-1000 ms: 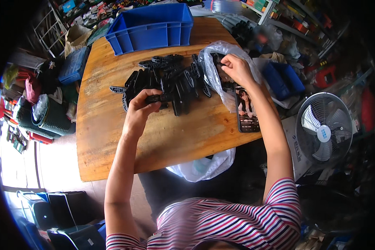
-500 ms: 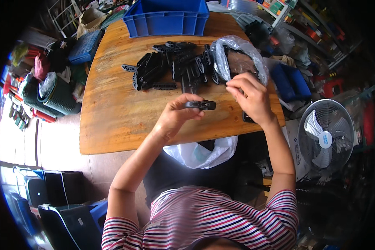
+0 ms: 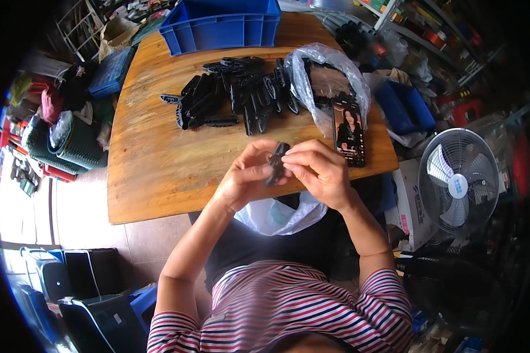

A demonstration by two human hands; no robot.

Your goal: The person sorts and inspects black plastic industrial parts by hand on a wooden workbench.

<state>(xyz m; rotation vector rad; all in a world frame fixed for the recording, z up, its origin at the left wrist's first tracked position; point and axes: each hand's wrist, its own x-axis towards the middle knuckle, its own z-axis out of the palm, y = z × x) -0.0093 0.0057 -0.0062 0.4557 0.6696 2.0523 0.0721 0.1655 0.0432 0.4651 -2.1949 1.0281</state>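
Above the table's near edge, my left hand is closed around a small, elongated black plastic part, held tilted upright. My right hand meets it from the right, thumb and forefinger pinched together at the part's side. Whatever is between those fingertips is too small to make out. Beyond my hands lies a loose pile of similar black parts. A clear plastic bag stands open to the right of the pile, with dark pieces inside. A phone with a lit screen leans against the bag's near side.
A blue crate sits at the far end of the wooden table. Below the near edge, a white plastic bag lies over my lap. To the right stand a fan, a white carton and a blue bin.
My right hand has come from beside the clear bag to the black part in my left hand, uncovering the phone. The part has turned from lying level to tilted upright.
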